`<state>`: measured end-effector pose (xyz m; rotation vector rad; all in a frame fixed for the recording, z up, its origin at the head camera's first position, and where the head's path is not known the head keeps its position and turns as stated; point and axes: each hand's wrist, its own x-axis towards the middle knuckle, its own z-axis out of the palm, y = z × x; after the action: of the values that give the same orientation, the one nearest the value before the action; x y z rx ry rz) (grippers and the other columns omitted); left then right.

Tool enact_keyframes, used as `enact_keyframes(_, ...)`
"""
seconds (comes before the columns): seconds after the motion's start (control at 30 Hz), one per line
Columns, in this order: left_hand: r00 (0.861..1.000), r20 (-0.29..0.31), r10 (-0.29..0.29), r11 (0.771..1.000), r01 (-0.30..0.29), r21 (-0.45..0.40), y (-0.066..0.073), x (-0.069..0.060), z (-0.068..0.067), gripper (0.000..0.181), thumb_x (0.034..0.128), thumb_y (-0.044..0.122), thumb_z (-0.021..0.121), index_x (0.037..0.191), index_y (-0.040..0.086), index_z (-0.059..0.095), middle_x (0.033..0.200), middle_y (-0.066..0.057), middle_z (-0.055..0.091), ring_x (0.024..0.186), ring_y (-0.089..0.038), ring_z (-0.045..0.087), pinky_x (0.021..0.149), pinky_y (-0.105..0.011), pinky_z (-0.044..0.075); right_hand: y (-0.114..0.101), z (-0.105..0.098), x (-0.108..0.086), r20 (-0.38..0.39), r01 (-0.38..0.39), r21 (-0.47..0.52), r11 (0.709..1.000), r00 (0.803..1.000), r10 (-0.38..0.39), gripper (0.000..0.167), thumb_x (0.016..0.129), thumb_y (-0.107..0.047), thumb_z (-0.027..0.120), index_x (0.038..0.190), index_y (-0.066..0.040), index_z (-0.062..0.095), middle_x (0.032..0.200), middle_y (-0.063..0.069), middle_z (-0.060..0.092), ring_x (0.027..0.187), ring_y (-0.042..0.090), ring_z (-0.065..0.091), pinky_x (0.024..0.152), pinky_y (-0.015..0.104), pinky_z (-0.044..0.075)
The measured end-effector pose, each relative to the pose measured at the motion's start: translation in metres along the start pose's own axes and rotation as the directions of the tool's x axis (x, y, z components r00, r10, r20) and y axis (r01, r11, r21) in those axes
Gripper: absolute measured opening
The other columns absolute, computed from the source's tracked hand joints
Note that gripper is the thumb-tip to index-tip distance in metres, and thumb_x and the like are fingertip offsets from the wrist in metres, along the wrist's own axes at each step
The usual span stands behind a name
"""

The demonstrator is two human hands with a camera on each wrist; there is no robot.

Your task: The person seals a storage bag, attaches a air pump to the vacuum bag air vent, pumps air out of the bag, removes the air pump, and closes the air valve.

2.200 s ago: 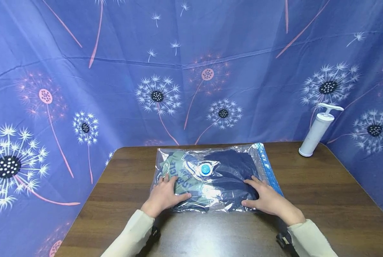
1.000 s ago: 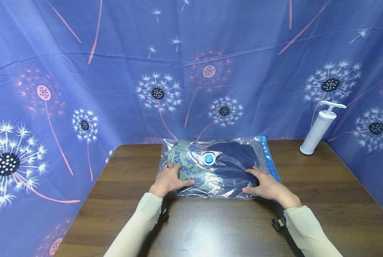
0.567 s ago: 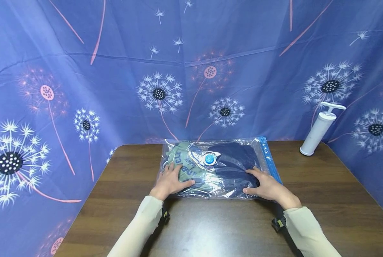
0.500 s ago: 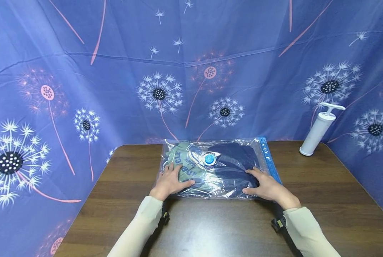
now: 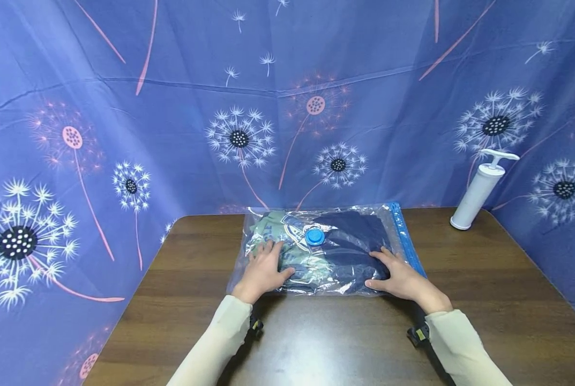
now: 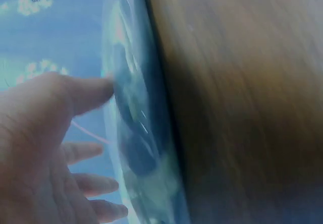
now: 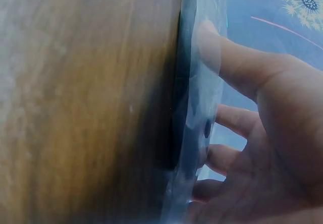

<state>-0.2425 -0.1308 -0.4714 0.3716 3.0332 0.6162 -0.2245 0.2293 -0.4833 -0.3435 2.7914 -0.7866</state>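
A clear vacuum storage bag [image 5: 287, 289] lies flat on the wooden table, with a green printed garment [image 5: 268, 229] at its left and a navy garment [image 5: 350, 230] at its right. Between them sits a round blue valve cap [image 5: 314, 236]. Fingers spread, my left hand [image 5: 264, 271] rests on the bag's left part; in the left wrist view its thumb [image 6: 93, 90] is at the bag's side. My right hand [image 5: 405, 279] rests with spread fingers on the near right part. Its thumb [image 7: 237, 57] touches the plastic in the right wrist view.
A white hand pump [image 5: 477, 195] stands upright at the table's back right corner. Along the bag's right end runs a blue zip strip [image 5: 405, 236]. The dark wooden table [image 5: 306, 343] meets a blue dandelion-print cloth [image 5: 171, 123] at the back and sides.
The bag has shifted away from me, towards the back cloth, with both hands on it. More recently, my left hand has slid slightly right over the green garment. My right hand is nearly still.
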Motion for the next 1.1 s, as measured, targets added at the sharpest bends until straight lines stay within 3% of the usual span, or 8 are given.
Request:
enact_keyframes(0.13,0.998,-0.006,0.061,0.998,-0.060,0.033,0.014,0.000,0.001,0.086,0.0923,0.059,0.069,0.159,0.013,0.039,0.165,-0.025,0.030,0.149,-0.056,0.027,0.116,-0.077,0.024,0.000,-0.001,0.000,0.010,-0.006,0.009,1.000,1.000,0.006,0.090,0.089,-0.054,0.076,0.157,-0.006,0.039,0.164,0.036,0.015,0.144,0.070,0.006,0.101,0.089,0.023)
enact_keyframes(0.27,0.999,-0.001,0.053,0.995,-0.053,0.088,0.020,0.001,0.005,0.091,0.0905,0.068,0.065,0.160,0.017,0.037,0.166,-0.024,0.030,0.149,-0.055,0.028,0.116,-0.076,0.025,-0.001,-0.001,-0.001,0.009,-0.004,0.018,1.000,1.000,0.003,0.090,0.089,-0.053,0.076,0.157,-0.006,0.039,0.165,0.036,0.015,0.145,0.070,0.005,0.101,0.089,0.023)
enact_keyframes(0.53,0.999,0.042,-0.003,0.989,-0.003,0.149,0.018,0.003,0.016,0.095,0.0900,0.075,0.058,0.164,0.022,0.029,0.168,-0.022,0.025,0.152,-0.052,0.023,0.122,-0.072,0.018,-0.003,-0.002,-0.004,-0.002,0.007,0.016,1.000,1.000,-0.007,0.090,0.088,-0.052,0.078,0.156,-0.006,0.040,0.164,0.037,0.017,0.144,0.071,0.008,0.099,0.089,0.025)
enact_keyframes(1.1,1.000,0.020,0.004,0.987,-0.007,0.162,0.016,0.004,0.023,0.093,0.0889,0.078,0.056,0.161,0.022,0.037,0.166,-0.021,0.030,0.152,-0.052,0.025,0.120,-0.073,0.021,-0.002,-0.003,-0.004,-0.006,-0.022,0.015,1.000,1.000,0.022,0.091,0.087,-0.054,0.077,0.156,-0.008,0.041,0.165,0.034,0.016,0.146,0.069,0.006,0.101,0.090,0.022)
